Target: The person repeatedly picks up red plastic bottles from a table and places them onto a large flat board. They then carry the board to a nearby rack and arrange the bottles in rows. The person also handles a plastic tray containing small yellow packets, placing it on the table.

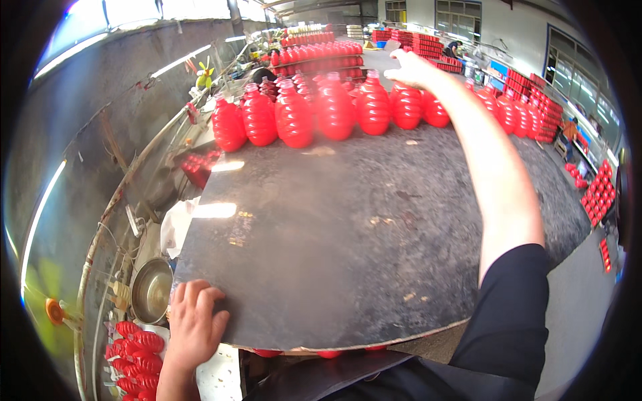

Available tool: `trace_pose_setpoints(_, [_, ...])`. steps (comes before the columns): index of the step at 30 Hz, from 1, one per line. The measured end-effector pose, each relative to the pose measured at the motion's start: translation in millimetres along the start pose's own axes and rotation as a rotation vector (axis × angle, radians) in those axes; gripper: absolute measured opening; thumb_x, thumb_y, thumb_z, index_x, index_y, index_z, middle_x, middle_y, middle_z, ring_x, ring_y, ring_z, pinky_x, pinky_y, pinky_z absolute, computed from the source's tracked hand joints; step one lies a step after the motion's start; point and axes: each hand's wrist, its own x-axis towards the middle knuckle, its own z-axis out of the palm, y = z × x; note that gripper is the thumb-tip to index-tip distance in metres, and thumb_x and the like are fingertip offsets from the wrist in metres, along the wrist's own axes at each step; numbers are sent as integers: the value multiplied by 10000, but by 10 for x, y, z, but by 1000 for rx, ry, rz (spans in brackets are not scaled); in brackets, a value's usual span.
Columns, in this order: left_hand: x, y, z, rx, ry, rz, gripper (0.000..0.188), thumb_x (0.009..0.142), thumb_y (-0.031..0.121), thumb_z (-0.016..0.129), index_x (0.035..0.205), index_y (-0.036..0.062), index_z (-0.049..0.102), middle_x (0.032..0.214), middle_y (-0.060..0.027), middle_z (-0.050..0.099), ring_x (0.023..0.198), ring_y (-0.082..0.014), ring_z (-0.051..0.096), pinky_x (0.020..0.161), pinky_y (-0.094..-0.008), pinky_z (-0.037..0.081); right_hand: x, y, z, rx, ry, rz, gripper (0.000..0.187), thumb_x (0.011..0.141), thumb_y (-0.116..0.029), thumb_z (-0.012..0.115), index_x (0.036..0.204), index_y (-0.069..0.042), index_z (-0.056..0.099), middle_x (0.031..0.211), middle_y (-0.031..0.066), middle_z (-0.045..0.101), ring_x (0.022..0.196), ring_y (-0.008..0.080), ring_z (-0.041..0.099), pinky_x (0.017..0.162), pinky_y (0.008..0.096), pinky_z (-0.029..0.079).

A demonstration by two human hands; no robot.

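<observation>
A large dark board (348,247) lies flat in front of me. A row of red ribbed plastic bottles (334,110) stands along its far edge. My left hand (195,322) grips the board's near left corner, fingers curled over the edge. My right hand (409,67) reaches far across the board, above the bottles at the back, with its fingers curled; whether it holds anything I cannot tell. More red bottle tops (328,353) peek out from under the board's near edge.
A metal bowl (151,290) and a pile of red bottles (137,361) sit low on the left. Stacked red crates (535,100) and bottles (597,194) fill the right side. A person (453,48) works far back. A curved machine guard (127,200) runs along the left.
</observation>
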Motion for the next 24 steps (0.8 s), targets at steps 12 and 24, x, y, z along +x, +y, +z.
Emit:
trace_pose_setpoints(12, [23, -84, -56, -67, -126, -50, 412, 733, 211, 722, 1098, 76, 588, 1137, -139, 541, 1010, -356, 504, 930, -478, 365, 859, -108, 1262, 371, 672, 231, 155, 836, -201, 684, 948, -116, 750, 889, 102, 754, 863, 287, 725, 804, 393, 558])
trace_pose_setpoints(24, [65, -44, -87, -46, -97, -27, 422, 702, 222, 757, 1074, 86, 613, 1112, -125, 568, 985, -345, 521, 890, -468, 383, 622, -892, 1179, 41, 258, -162, 380, 892, -433, 651, 920, -55, 681, 905, 209, 708, 886, 397, 683, 788, 482, 531])
